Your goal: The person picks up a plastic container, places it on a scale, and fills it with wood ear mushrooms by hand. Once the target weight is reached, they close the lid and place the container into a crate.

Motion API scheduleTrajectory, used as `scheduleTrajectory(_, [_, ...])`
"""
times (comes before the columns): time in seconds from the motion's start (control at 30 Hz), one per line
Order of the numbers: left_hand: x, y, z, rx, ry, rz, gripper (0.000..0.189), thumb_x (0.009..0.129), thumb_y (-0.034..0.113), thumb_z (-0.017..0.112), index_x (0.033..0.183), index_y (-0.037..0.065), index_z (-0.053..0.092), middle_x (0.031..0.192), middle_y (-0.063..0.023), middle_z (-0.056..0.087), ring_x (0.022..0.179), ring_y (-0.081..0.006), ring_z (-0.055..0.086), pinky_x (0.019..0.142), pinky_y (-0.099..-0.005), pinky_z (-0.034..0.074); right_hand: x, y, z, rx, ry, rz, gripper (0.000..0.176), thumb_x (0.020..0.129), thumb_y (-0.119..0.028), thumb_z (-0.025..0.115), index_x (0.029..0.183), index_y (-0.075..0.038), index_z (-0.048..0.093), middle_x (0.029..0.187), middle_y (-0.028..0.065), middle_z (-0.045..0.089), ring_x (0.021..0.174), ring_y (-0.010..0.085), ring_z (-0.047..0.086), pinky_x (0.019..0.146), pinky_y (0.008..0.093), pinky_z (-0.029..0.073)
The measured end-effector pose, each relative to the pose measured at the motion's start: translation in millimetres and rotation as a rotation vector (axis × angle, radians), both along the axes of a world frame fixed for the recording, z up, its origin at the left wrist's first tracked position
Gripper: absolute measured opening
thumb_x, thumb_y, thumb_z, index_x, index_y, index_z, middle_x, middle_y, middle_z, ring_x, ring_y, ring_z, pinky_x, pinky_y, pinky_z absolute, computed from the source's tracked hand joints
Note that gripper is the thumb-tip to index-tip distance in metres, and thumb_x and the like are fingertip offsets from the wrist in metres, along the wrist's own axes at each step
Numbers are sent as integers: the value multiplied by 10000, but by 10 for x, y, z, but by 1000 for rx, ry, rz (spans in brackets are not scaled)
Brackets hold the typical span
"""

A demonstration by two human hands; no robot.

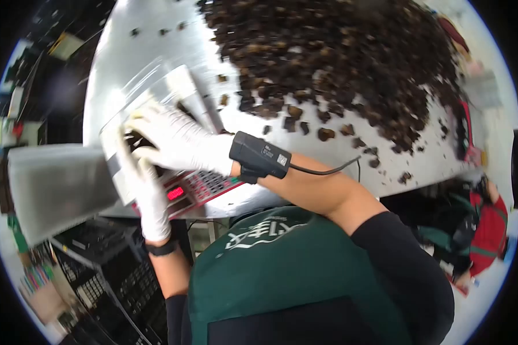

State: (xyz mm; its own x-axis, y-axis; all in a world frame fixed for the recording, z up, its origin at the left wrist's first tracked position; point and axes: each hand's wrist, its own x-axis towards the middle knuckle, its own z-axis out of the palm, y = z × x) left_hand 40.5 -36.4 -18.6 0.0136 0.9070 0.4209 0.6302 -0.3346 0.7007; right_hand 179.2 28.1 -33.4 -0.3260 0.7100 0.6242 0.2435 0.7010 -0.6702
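Note:
Both hands wear white gloves and meet over a digital scale with a red lit display and a keypad. My right hand reaches in from the right, its fingers curled and its thumb below. My left hand comes up from below, fingers along the left side. Between them is what looks like a clear plastic bag, its sheer edge showing beyond the fingers. A few dark dried pieces show between the hands. The fingers hide much of the bag.
A large heap of dark brown dried pieces, perhaps mushrooms, covers the far right of the metal table. Loose pieces lie near the heap. A stack of clear plastic bags stands at the left. A person in red is at the right.

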Motion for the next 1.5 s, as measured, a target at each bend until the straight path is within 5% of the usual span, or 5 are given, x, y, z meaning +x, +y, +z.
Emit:
scheduleTrajectory(0.17, [1, 75, 0, -66, 628, -42, 556, 970, 197, 587, 1483, 37, 447, 1536, -208, 405, 1440, -387, 348, 1189, -466, 269, 1070, -220, 44, -19, -112, -288, 408, 814, -220, 733, 1200, -111, 656, 1258, 121, 606, 1172, 323, 541, 1041, 452, 416])
scheduleTrajectory(0.37, [0, 95, -126, -55, 515, 8, 578, 917, 127, 671, 1455, 43, 480, 1459, -182, 490, 1369, -356, 432, 1152, -444, 331, 2500, -1132, -711, -296, -465, -901, 542, 773, -215, 767, 1289, -122, 628, 1348, 121, 572, 1227, 346, 517, 1045, 460, 413])
scheduleTrajectory(0.6, [52, 62, 29, 95, 372, 70, 547, 960, 135, 630, 1467, 32, 453, 1491, -184, 438, 1372, -333, 435, 1161, -438, 321, 2637, -1362, -1207, -246, -378, -841, 209, 808, -108, 746, 1000, -82, 670, 1117, 83, 645, 1046, 299, 610, 868, 364, 522])
scheduleTrajectory(1.07, [-572, -122, 371, 329, 148, 469, 467, 982, 101, 585, 1437, 58, 486, 1473, -158, 436, 1346, -287, 446, 1073, -422, 416, 2194, -844, -1279, -97, -548, -571, 214, 781, -67, 712, 965, -84, 605, 912, 103, 647, 775, 324, 647, 674, 417, 532])
scheduleTrajectory(1.5, [-605, 153, 165, 180, 246, 354, 369, 918, 61, 629, 1287, 67, 609, 1290, -152, 606, 1204, -325, 581, 1050, -409, 444, 2105, -673, -844, -284, -902, -385, 191, 833, -180, 718, 998, -120, 643, 863, 90, 663, 791, 307, 648, 716, 412, 496])
